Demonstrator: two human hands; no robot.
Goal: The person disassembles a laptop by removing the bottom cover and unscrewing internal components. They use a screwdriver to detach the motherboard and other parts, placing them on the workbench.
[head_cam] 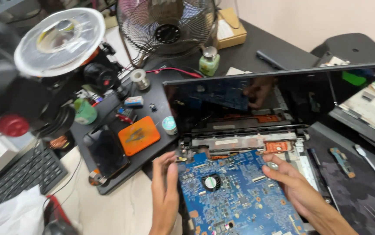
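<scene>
A blue laptop motherboard [235, 196] with a small round fan lies in the opened laptop base [239, 141], below the dark tilted screen [257, 98]. My left hand [165, 191] rests with flat, straight fingers against the board's left edge. On the other side, my right hand [289, 180] grips the board's upper right edge, fingers curled onto it near an orange connector part [278, 146].
An orange pad [138, 135], a dark phone [106, 152], a solder spool [140, 78], a small green bottle [209, 61] and a table fan [166, 26] stand to the left and behind. A magnifier lamp [59, 41], a keyboard [18, 176], and tools [372, 163] on the right are nearby.
</scene>
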